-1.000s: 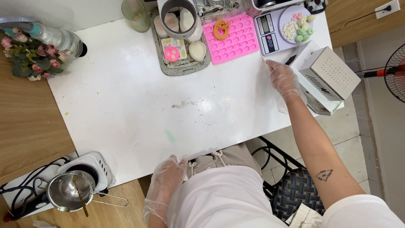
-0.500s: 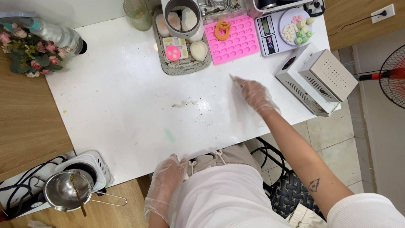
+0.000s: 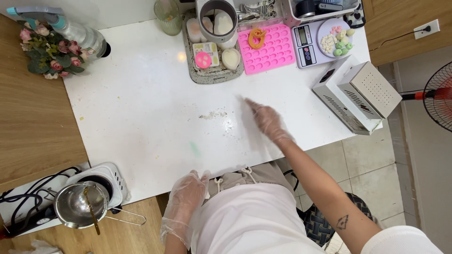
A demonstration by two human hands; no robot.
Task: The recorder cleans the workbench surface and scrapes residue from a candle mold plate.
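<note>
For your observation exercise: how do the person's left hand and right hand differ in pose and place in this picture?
The right hand is stretched out flat over the white table, near some crumbs; the left hand hangs low at the table's near edge, beside the body. The right hand looks motion-blurred; the left hand is sharp. Both wear clear gloves and hold nothing.

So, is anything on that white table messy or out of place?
Yes. A patch of small crumbs lies mid-table, just left of the gloved right hand, and a faint green smear marks the table nearer the front edge.
</note>
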